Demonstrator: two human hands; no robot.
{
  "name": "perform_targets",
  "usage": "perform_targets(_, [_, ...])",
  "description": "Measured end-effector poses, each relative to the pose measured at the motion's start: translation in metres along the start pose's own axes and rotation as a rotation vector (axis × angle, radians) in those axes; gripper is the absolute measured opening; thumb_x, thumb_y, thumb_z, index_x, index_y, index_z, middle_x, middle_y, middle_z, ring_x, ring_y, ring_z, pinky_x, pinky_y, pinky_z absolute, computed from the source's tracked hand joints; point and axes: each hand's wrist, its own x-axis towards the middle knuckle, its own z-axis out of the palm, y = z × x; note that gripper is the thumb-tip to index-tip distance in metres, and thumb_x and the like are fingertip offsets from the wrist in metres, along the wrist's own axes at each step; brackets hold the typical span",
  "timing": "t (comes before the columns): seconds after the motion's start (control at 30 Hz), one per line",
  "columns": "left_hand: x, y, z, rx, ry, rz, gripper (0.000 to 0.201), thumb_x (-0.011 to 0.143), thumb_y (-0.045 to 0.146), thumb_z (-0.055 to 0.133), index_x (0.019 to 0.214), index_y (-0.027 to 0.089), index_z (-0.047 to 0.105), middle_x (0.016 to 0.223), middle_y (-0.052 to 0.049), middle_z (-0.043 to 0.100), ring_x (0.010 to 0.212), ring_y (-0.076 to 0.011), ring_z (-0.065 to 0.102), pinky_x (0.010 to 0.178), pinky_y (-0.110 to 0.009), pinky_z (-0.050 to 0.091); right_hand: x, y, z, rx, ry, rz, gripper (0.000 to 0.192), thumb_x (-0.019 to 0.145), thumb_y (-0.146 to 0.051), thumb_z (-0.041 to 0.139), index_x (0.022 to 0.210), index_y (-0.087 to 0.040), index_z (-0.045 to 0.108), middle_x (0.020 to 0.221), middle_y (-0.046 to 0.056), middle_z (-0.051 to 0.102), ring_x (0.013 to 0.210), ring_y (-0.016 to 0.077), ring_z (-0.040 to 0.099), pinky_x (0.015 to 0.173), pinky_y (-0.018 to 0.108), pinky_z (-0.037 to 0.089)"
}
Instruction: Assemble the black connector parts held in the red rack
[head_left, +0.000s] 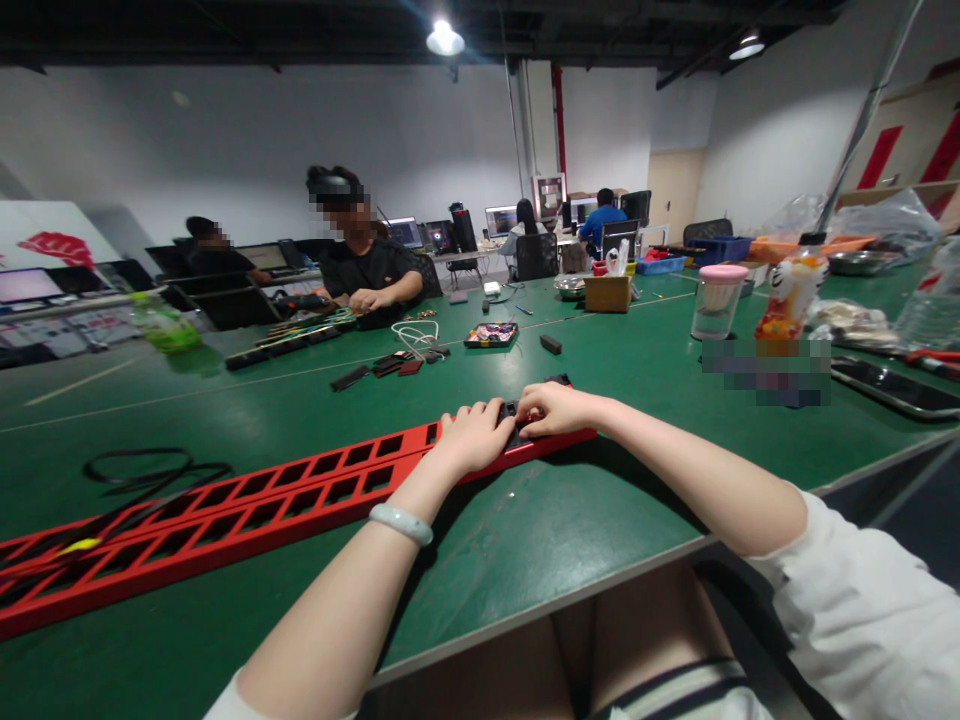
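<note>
A long red slotted frame [300, 490] lies across the green table, running from the left edge to just past my hands. My left hand [474, 437] lies over its right part, fingers curled over the far side and the thumb beside a black piece [516, 438] set in the frame. Above this piece my right hand [553, 410] is closed, thumb and fingertips pinched together at it. What is between those fingertips is hidden. Black cable [157, 470] and a yellow bit [79, 546] lie on the frame's left part.
Dark strips [397, 364], a white cable [414, 335], a small black block [550, 344] and a small tray [491, 334] lie beyond the frame. Right: a pink-lidded jar [716, 303], a bottle [791, 295], a phone [900, 388]. A person [367, 265] works across the table.
</note>
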Motion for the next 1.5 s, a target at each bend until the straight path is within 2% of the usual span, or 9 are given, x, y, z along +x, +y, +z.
perform_targets(0.47, [0.001, -0.0015, 0.0018, 0.005, 0.012, 0.015, 0.054, 0.083, 0.055, 0.013, 0.12, 0.025, 0.039, 0.118, -0.011, 0.049, 0.103, -0.0308, 0.045, 0.081, -0.049, 0.032, 0.0002, -0.0009, 0.0013, -0.029, 0.026, -0.018, 0.019, 0.072, -0.029, 0.058, 0.081, -0.013, 0.063, 0.077, 0.003, 0.052, 0.066, 0.0104, 0.047, 0.061, 0.021, 0.037])
perform_targets(1.0, [-0.0015, 0.0035, -0.0044, 0.018, -0.043, -0.024, 0.053, 0.084, 0.052, 0.013, 0.122, 0.024, 0.038, 0.122, -0.011, 0.046, 0.106, -0.0301, 0.043, 0.084, -0.047, 0.029, 0.0011, -0.0044, 0.0005, -0.041, 0.019, -0.045, 0.015, 0.074, -0.024, 0.056, 0.082, -0.013, 0.064, 0.076, 0.003, 0.05, 0.069, 0.0111, 0.046, 0.065, 0.022, 0.037])
perform_targets(1.5, [-0.0005, 0.0007, -0.0017, 0.024, -0.023, 0.003, 0.053, 0.084, 0.052, 0.012, 0.121, 0.024, 0.037, 0.12, -0.011, 0.047, 0.105, -0.0305, 0.044, 0.082, -0.047, 0.031, 0.001, -0.0056, 0.0012, -0.053, 0.034, -0.043, 0.015, 0.074, -0.023, 0.056, 0.082, -0.012, 0.063, 0.076, 0.003, 0.049, 0.068, 0.0106, 0.045, 0.065, 0.022, 0.036])
